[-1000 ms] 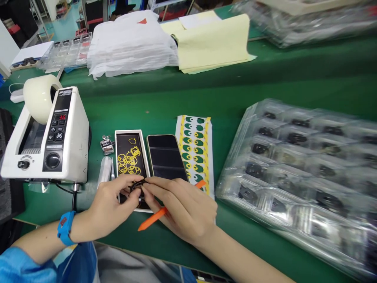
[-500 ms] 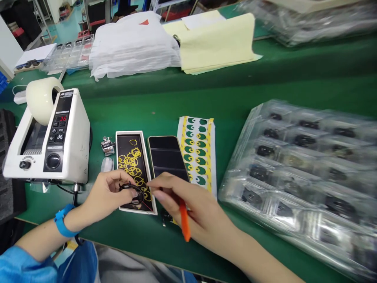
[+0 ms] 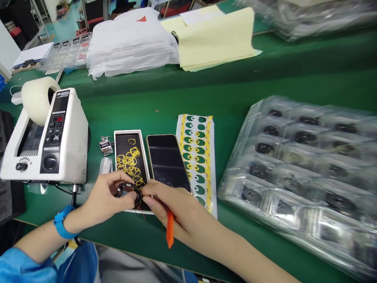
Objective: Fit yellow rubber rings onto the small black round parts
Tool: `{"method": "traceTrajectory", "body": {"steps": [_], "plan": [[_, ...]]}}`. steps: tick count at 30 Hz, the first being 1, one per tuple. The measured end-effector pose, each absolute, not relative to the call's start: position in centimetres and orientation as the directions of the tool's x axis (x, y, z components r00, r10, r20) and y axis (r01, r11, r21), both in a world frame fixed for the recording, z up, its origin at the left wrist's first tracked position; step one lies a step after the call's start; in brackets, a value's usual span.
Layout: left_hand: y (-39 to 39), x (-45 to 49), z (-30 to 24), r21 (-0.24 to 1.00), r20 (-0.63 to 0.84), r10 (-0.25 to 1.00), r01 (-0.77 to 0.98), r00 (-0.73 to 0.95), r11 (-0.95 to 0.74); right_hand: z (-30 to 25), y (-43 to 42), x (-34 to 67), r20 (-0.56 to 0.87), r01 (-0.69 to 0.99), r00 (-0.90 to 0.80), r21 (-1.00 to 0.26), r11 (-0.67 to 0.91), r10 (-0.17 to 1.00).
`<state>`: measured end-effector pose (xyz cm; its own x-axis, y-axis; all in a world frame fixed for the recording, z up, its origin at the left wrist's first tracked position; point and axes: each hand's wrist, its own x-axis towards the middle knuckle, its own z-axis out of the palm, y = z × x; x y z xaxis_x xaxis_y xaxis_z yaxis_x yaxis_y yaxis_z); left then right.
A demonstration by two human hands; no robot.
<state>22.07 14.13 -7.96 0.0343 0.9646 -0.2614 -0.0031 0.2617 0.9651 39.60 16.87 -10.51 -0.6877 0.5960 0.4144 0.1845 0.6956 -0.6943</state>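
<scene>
My left hand (image 3: 107,196) pinches a black ring-shaped part (image 3: 138,195) with an open centre between thumb and fingers. Thin reddish wires hang below it. Close against the ring's right side are the fingertips of my right hand (image 3: 176,204). That hand is closed around slim orange tweezers (image 3: 170,230), whose rear end sticks out below the palm; their tips are hidden. Both hands are over the near end of a white-rimmed shallow box (image 3: 142,143) with a dark bottom. Thin yellow rings (image 3: 129,163) lie in it in a loose heap.
A dark phone (image 3: 166,159) and a yellow-and-white sticker sheet (image 3: 191,137) are right of the box. Left stand a tally counter (image 3: 105,146) and a tape dispenser (image 3: 78,137). Stacked clear trays (image 3: 235,169) with black parts fill the right. White sheets (image 3: 132,47) and yellow paper (image 3: 218,39) are behind.
The black ring has tilted so its opening shows more. My right hand has shifted left and slightly down, up to the ring, and the orange tweezers moved along with it.
</scene>
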Motion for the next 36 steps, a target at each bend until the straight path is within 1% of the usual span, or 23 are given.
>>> {"method": "traceTrajectory", "body": {"steps": [5,10,15,19,22,25,29,32,36], "plan": [[13.9,22.1,-8.2,0.959,-0.28,0.959,0.046,0.035,0.278,-11.0,16.4,39.1,0.386,0.189,-0.675,-0.733,0.654,0.628],[13.8,22.1,-8.1,0.961,-0.272,0.962,0.069,0.029,0.269,-11.2,16.0,39.1,0.279,0.199,-0.644,-0.838,0.508,0.712],[14.0,22.0,-8.1,0.963,-0.271,0.963,0.015,-0.001,0.271,-10.0,16.3,39.6,0.141,0.232,-0.72,-0.874,0.427,0.68],[14.0,21.8,-8.0,0.963,-0.268,0.962,0.002,0.055,0.268,-9.7,16.5,39.5,0.095,0.238,-0.727,-0.894,0.38,0.68],[14.0,21.7,-8.0,0.97,-0.243,0.968,0.002,0.069,0.243,-9.8,16.6,39.3,0.049,0.211,-0.719,-0.935,0.285,0.693],[13.9,21.7,-8.3,0.962,-0.267,0.962,-0.047,0.052,0.269,-9.9,16.6,39.1,0.026,0.166,-0.711,-0.965,0.204,0.703],[13.8,21.7,-8.7,0.922,-0.347,0.938,-0.188,-0.011,0.339,-9.8,16.7,39.2,0.026,0.197,-0.679,-0.956,0.216,0.733],[13.8,21.7,-8.6,0.921,-0.342,0.939,-0.208,-0.027,0.33,-9.7,16.8,39.3,0.034,0.238,-0.676,-0.935,0.262,0.736],[13.9,21.8,-8.2,0.924,-0.322,0.946,-0.22,-0.013,0.312,-9.7,16.8,39.3,0.086,0.248,-0.674,-0.909,0.335,0.734]]}}
